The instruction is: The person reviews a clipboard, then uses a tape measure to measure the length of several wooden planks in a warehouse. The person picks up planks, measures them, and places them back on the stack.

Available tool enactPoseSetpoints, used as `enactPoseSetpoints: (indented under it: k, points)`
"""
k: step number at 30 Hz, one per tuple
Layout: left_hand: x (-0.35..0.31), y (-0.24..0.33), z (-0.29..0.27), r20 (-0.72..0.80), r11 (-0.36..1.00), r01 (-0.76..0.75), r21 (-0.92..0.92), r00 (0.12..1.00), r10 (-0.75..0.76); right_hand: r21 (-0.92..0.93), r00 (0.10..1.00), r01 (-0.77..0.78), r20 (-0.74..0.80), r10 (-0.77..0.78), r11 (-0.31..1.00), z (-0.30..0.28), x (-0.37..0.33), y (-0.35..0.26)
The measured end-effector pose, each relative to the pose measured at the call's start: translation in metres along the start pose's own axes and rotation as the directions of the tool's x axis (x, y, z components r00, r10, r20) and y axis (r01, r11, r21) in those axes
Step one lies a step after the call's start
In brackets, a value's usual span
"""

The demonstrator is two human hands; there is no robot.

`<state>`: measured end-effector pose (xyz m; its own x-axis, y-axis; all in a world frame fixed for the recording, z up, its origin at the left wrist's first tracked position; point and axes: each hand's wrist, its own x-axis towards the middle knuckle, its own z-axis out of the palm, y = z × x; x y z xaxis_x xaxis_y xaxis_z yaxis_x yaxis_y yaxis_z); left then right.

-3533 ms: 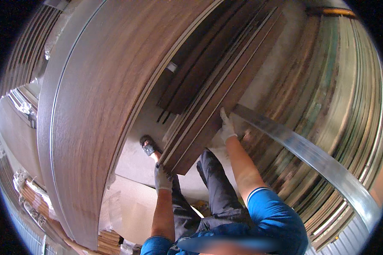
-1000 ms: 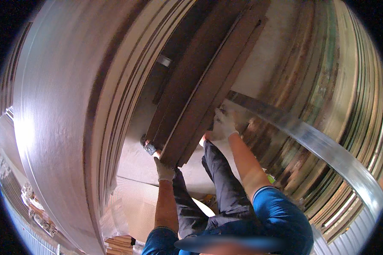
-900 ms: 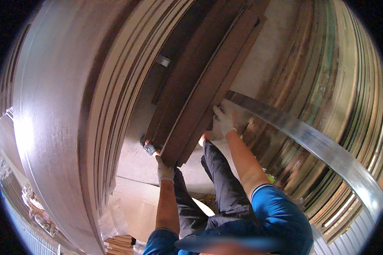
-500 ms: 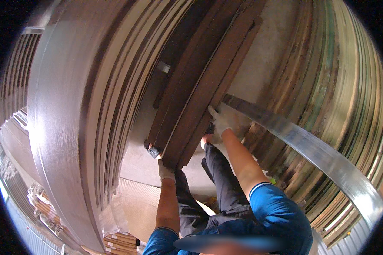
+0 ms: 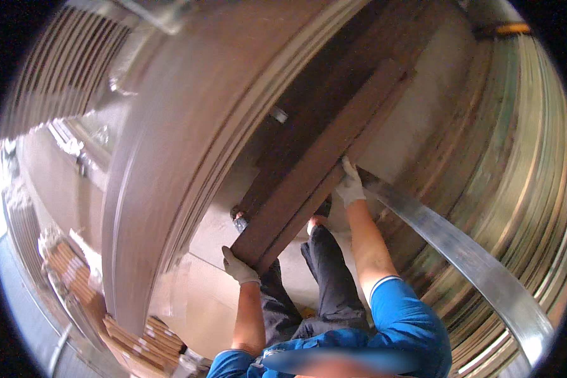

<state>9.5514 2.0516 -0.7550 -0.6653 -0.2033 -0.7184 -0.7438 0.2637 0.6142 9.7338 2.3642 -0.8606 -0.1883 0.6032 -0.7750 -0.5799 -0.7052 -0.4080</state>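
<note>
Between my feet lies a long dark brown board (image 5: 305,179), slanting from near left to far right, with a dark lengthwise line beside its right edge. My left hand (image 5: 240,266), in a pale work glove, is closed on the near left corner of the board. My right hand (image 5: 351,184), gloved alike, grips the right-hand edge farther along; its fingers partly disappear at the edge. More dark brown boards (image 5: 277,167) lie beneath and to the left of the held one, their far ends lost in shadow.
At left stands a tall stack of brown and pale panels (image 5: 170,183). A stack of worn greenish boards (image 5: 498,170) fills the right, with a shiny metal bar (image 5: 447,242) crossing before it. Cardboard-coloured bundles (image 5: 148,346) sit at lower left. A small pale piece (image 5: 278,114) lies beyond the boards.
The board's near end has swung left and appears lifted apart from the boards below. My left hand has shifted left, my right hand slightly right. The whole view has turned.
</note>
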Motion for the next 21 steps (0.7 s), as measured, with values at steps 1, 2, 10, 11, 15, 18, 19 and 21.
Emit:
enactPoseSetpoints:
  k: [1, 2, 10, 11, 15, 18, 19, 21]
  points:
    - [-0.003, 0.005, 0.0, -0.033, 0.998, -0.056, -0.022, 0.998, 0.056, -0.025, 0.999, -0.01, 0.05, 0.011, 1.0, 0.001, -0.007, 0.001]
    - [-0.007, 0.012, -0.006, -0.075, 0.999, -0.033, -0.013, 0.997, 0.032, -0.036, 0.999, -0.007, 0.044, 0.008, 0.999, 0.002, -0.019, 0.001]
    - [-0.136, 0.096, -0.167, -0.115, 0.987, -0.136, 0.084, 0.983, 0.145, -0.225, 0.949, -0.008, 0.307, 0.079, 0.974, 0.066, -0.208, -0.057]
    - [-0.15, 0.112, -0.187, -0.084, 0.985, -0.158, 0.073, 0.983, 0.164, -0.263, 0.948, -0.021, 0.3, 0.102, 0.965, 0.08, -0.232, -0.063]
    - [-0.182, 0.171, -0.243, -0.097, 0.925, -0.38, 0.028, 0.92, 0.381, -0.274, 0.909, -0.033, 0.392, 0.143, 0.961, 0.133, -0.302, -0.051]
    - [-0.168, 0.204, -0.264, -0.197, 0.826, -0.55, -0.125, 0.83, 0.522, -0.349, 0.928, -0.083, 0.315, 0.2, 0.934, 0.17, -0.316, -0.017]
    - [-0.157, 0.216, -0.271, -0.256, 0.846, -0.524, -0.099, 0.835, 0.488, -0.269, 0.873, -0.048, 0.457, 0.171, 0.962, 0.182, -0.318, -0.002]
    - [-0.13, 0.229, -0.28, -0.28, 0.832, -0.552, -0.054, 0.809, 0.517, -0.209, 0.839, -0.041, 0.523, 0.147, 0.977, 0.203, -0.316, 0.023]
